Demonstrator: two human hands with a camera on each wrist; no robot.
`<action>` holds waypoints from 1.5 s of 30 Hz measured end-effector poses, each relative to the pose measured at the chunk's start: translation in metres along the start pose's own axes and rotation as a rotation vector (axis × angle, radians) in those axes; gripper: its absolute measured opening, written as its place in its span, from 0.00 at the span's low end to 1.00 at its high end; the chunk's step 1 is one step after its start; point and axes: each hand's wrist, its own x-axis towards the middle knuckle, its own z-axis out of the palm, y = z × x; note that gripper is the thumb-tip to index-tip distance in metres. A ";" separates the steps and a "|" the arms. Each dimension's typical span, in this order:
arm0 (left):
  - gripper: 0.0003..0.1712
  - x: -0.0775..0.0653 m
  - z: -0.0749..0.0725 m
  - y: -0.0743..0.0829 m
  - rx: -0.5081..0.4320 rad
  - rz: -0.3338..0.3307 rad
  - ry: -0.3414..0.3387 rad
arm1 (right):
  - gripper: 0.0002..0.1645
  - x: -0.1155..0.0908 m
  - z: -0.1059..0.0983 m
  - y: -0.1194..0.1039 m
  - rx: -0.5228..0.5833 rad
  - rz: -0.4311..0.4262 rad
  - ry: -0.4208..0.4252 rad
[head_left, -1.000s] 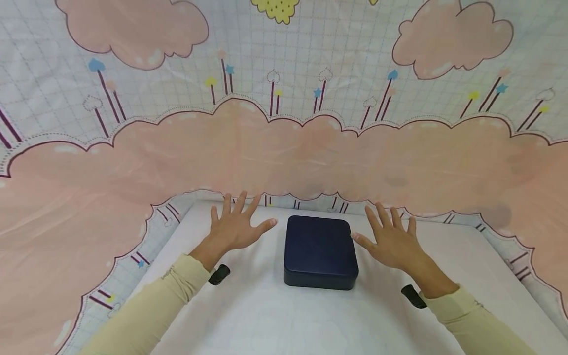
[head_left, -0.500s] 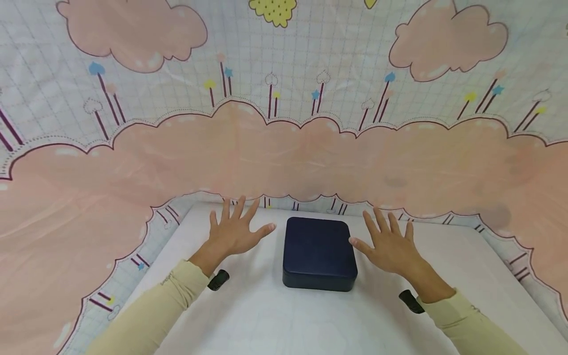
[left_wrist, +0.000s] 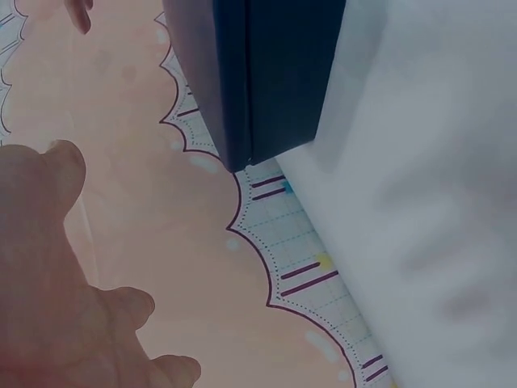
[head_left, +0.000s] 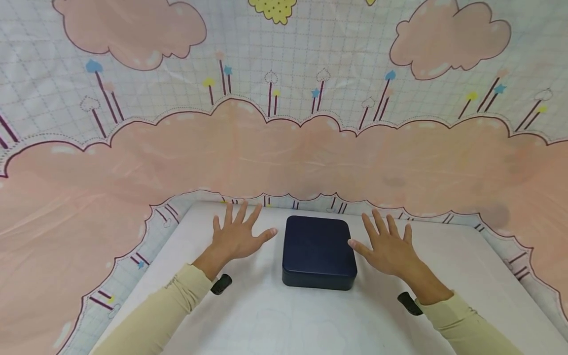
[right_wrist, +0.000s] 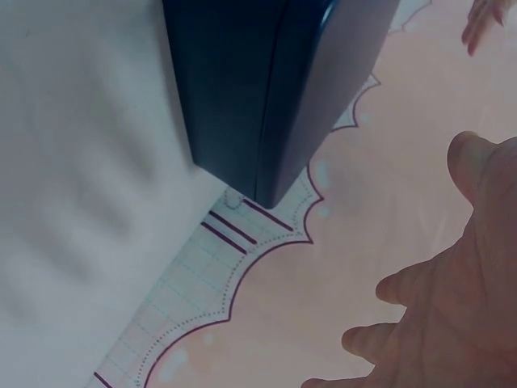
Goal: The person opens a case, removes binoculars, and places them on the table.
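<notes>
A dark navy square box (head_left: 317, 246) with rounded corners and a seam round its side lies on the white table. To its left, my left hand (head_left: 237, 239) hovers with fingers spread and thumb toward the box. On the other side, my right hand (head_left: 388, 249) is also spread, its thumb tip overlapping the box's edge in the head view. The right wrist view shows a gap between that hand (right_wrist: 460, 283) and the box (right_wrist: 234, 81). In the left wrist view the left hand (left_wrist: 56, 283) is likewise apart from the box (left_wrist: 266, 73). Both hands hold nothing.
The white table (head_left: 266, 320) carries the box near its far edge. Behind and at the sides hangs a cloth (head_left: 288, 158) printed with pink clouds and a grid. A small black device sits under each wrist, by the left sleeve (head_left: 151, 310) and the right sleeve (head_left: 466, 320).
Both hands have come down slightly in the head view, toward the near side. The right thumb tip has shifted a little left. The box stays in place.
</notes>
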 end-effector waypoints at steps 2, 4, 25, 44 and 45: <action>0.54 -0.001 0.002 0.000 0.000 0.000 -0.001 | 0.57 -0.001 0.001 -0.001 0.001 -0.001 0.004; 0.54 -0.002 0.005 -0.001 -0.003 -0.001 -0.003 | 0.57 -0.002 0.004 -0.001 0.002 -0.001 0.004; 0.53 -0.003 0.026 -0.001 -0.036 -0.009 -0.001 | 0.56 -0.004 0.017 -0.003 0.012 0.005 0.010; 0.54 -0.002 0.045 -0.007 -0.075 0.020 0.000 | 0.56 -0.004 0.030 -0.002 0.022 0.017 -0.016; 0.54 -0.001 0.046 -0.006 -0.078 0.026 0.002 | 0.56 -0.005 0.030 -0.001 0.024 0.018 -0.016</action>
